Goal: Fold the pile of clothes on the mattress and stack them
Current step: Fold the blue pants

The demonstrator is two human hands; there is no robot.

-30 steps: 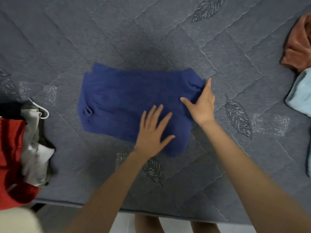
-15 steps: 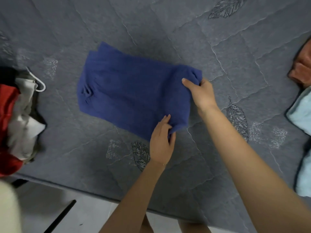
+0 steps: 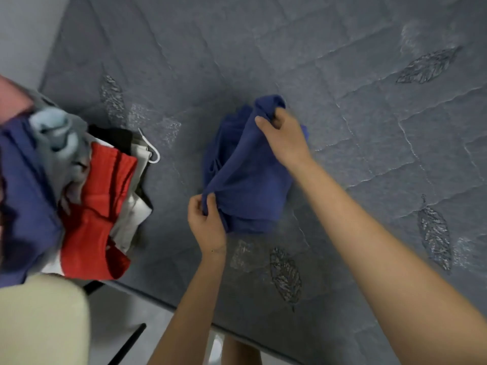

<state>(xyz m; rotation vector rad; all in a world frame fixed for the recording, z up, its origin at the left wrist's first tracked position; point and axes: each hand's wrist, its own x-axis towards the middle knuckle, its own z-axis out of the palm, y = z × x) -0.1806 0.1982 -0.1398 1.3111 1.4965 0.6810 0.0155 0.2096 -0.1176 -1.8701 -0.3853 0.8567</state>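
A: Both grips are clamped on cloth. The left grip [image 3: 207, 222] pinches the near-left corner of the dark blue knit garment [image 3: 250, 177] between thumb and fingers. The right grip [image 3: 286, 139] has its fingers curled round the far edge.

B: Where does the garment lie?

A: Around the middle of the grey quilted mattress [image 3: 369, 127], the one stitched with leaves. It is doubled into a thick bundle, and the held edge stands a little above the layers under it. The heap of unfolded clothes [image 3: 79, 180] sits well apart at the mattress's left edge, with a bright red garment [image 3: 100, 206] showing on it.

B: Which step is this, do you think?

A: Closing the last fold, I'd judge, or picking the bundle up to stack it. No stack shows in this view.

B: How would you do it well?

A: Hold both corners level so the top layer lands square on the lower ones, edge to edge. The knit looks limp and will likely sag between the two grips, so draw it lightly taut before laying it down. Then smooth from the fold outward with flat palms. For carrying, slide one hand beneath rather than hang it by the corners, or the layers may slip open.
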